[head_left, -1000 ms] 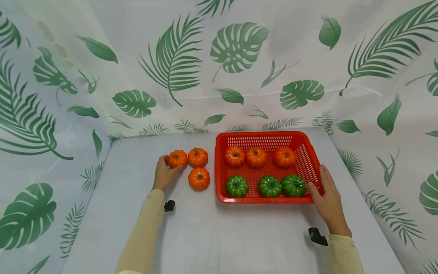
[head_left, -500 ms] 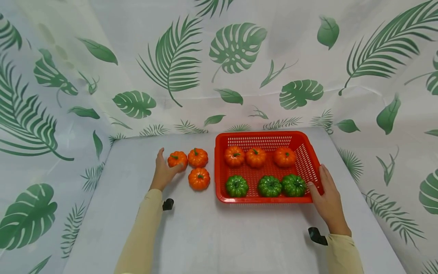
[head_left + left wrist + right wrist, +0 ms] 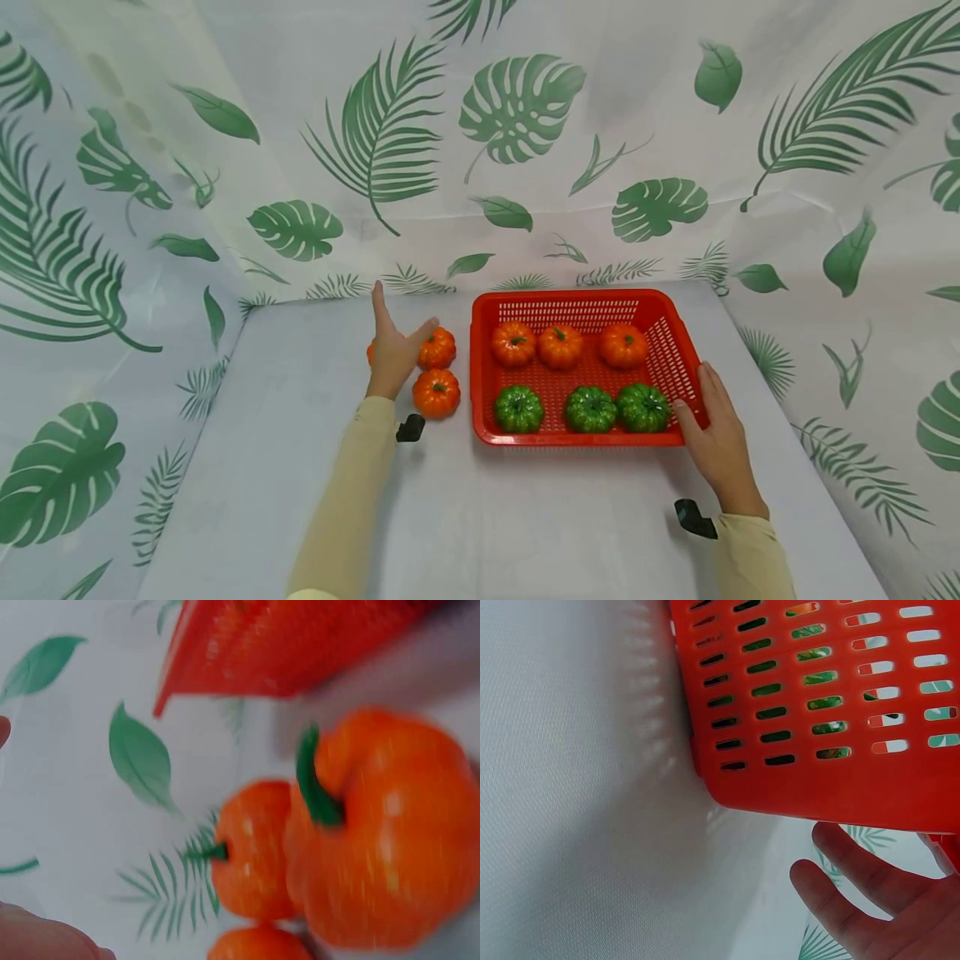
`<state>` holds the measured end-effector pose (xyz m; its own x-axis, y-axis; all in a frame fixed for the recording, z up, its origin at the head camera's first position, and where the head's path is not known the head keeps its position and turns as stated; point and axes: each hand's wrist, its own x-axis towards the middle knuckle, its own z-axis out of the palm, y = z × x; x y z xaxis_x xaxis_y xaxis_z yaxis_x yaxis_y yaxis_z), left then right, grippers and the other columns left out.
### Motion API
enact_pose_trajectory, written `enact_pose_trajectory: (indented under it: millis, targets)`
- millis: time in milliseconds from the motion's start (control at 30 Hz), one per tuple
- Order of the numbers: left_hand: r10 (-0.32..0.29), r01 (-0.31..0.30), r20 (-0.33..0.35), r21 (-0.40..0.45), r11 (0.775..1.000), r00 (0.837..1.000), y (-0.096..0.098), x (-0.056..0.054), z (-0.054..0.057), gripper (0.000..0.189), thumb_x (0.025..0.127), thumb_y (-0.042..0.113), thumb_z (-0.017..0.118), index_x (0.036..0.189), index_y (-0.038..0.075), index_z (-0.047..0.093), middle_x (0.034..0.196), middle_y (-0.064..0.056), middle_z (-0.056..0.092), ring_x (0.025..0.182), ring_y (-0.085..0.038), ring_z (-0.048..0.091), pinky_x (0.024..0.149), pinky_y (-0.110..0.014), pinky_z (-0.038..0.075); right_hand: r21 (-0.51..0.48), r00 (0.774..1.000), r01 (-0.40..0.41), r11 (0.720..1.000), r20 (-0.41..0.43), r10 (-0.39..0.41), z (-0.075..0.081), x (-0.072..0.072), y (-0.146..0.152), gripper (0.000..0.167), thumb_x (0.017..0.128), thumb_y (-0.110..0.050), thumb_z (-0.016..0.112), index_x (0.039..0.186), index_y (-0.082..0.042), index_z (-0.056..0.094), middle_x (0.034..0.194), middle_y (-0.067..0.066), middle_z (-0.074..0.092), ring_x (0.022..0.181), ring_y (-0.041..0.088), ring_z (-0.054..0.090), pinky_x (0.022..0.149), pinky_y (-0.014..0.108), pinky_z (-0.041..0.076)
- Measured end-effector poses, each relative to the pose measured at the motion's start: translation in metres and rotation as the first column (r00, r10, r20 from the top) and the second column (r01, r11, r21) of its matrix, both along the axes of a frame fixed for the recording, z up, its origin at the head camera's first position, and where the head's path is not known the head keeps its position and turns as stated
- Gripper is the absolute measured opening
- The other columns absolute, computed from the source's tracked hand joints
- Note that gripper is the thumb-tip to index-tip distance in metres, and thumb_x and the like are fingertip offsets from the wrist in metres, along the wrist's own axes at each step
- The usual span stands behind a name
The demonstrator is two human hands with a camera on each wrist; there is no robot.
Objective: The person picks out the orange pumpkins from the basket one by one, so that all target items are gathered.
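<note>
My left hand (image 3: 393, 354) is over the group of small orange pumpkins, thumb and fingers spread, holding nothing. It mostly hides the left pumpkin (image 3: 371, 353) and overlaps the back one (image 3: 441, 350); the front pumpkin (image 3: 437, 394) shows whole. In the left wrist view a pumpkin (image 3: 390, 840) looms close, with two more behind it. My right hand (image 3: 722, 442) holds the right side of a red plastic basket (image 3: 585, 439), thumb at the rim and fingers along the outside. Seen from the right wrist, fingers (image 3: 832, 896) lie beside the perforated basket wall (image 3: 817, 787).
Inside the basket, orange pumpkins (image 3: 561, 346) line the back and green pumpkins (image 3: 591, 409) the front. A white cloth-covered table (image 3: 525, 517) lies under everything. Leaf-printed sheets (image 3: 555, 242) enclose the back and sides.
My left hand has let go of the left orange pumpkin, opened its fingers, and moved right and farther back over the group. The right hand and basket have stayed put.
</note>
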<state>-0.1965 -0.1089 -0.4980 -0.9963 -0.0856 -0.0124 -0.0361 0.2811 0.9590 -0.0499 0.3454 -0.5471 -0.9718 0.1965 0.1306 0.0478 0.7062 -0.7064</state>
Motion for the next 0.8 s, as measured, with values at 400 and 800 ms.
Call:
enact_pose_trajectory:
  millis: [400,800]
  targets:
    - [-0.034,0.042,-0.077,0.109,0.993,0.996,0.071,0.007,0.017,0.108,0.098,0.035,0.076,0.174,0.032,-0.001,0.180,0.005,-0.002,0.164,-0.024,0.008,0.128,-0.058,0.016,0.003,1.000,-0.013,1.000,-0.028,0.013,-0.001,-0.001,0.001,0.073,0.111,-0.024,0.054,0.170,-0.001,0.017,0.175,0.023,0.017,0.157,0.051,0.020,0.113,0.078,0.027]
    - [-0.151,0.157,-0.047,0.154,0.976,0.987,0.121,0.016,0.013,0.091,0.100,0.027,0.072,0.172,0.017,0.019,0.174,-0.013,0.021,0.153,-0.040,0.032,0.119,-0.060,0.038,0.010,1.000,-0.007,1.000,-0.004,0.007,0.002,0.000,0.001,0.074,0.111,-0.023,0.055,0.171,-0.003,0.015,0.176,0.023,0.015,0.158,0.050,0.017,0.115,0.076,0.025]
